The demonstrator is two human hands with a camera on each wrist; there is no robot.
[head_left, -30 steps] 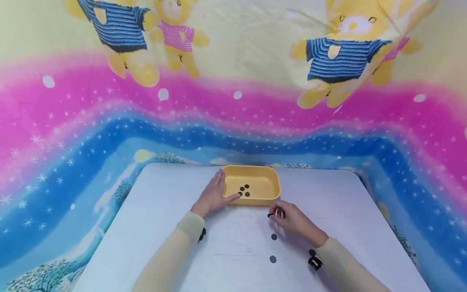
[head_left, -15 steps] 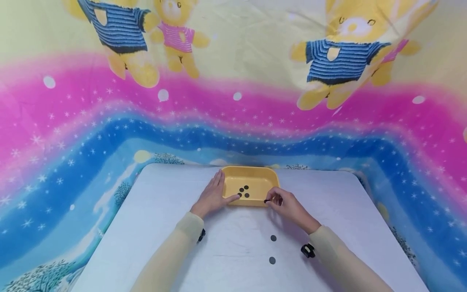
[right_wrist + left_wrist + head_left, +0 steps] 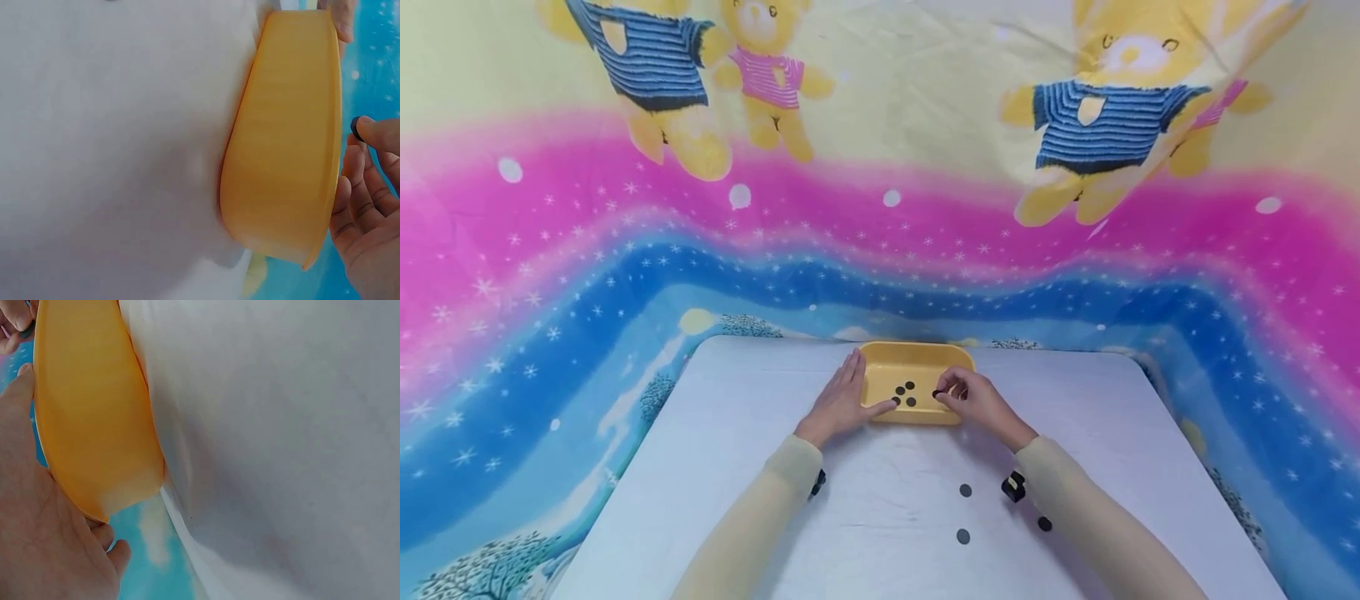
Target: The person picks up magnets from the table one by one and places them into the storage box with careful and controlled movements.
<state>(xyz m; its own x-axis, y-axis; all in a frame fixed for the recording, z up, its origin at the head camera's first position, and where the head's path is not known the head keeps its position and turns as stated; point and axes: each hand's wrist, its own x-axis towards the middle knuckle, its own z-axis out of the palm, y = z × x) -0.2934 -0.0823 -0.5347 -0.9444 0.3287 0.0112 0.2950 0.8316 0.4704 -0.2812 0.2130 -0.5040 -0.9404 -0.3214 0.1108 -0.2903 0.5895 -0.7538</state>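
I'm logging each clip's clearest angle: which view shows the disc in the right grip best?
Right wrist: the disc stands out against the blue backdrop, at the thumb of the right grip. The head view shows it small, over the tray; the left wrist view shows it partly hidden, near the top left.

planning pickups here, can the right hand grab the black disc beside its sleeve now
Probably not yet: the right hand pinches another disc over the yellow tray, though nothing covers the black disc.

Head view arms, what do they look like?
The left sleeve and right sleeve are both long, plain and cream. A small black gadget shows by the left one; a boxy black gadget with a pale patch by the right.
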